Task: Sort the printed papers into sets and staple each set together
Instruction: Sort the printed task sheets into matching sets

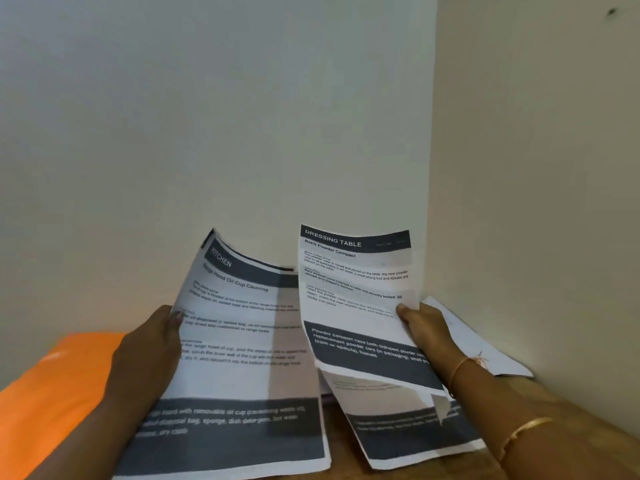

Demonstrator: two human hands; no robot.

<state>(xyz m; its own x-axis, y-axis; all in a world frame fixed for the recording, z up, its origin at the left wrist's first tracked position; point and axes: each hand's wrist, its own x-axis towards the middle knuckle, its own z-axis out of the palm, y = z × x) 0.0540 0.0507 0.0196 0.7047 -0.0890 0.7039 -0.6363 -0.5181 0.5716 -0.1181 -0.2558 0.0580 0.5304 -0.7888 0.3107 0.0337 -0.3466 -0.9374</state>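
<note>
My left hand (152, 344) grips the left edge of a small stack of printed sheets; the top one is headed "KITCHEN" (239, 341), and another sheet's edge shows behind it. My right hand (424, 327) pinches the right edge of a single sheet headed "DRESSING TABLE" (356, 299), held upright and apart from the left stack. Another printed page (408, 427) lies on the wooden surface under the raised sheet. No stapler is in view.
More white papers (485, 348) lie by the right wall in the corner. An orange object (52, 386) sits at the lower left. White walls close in ahead and to the right. The brown wooden surface (571, 427) shows at the lower right.
</note>
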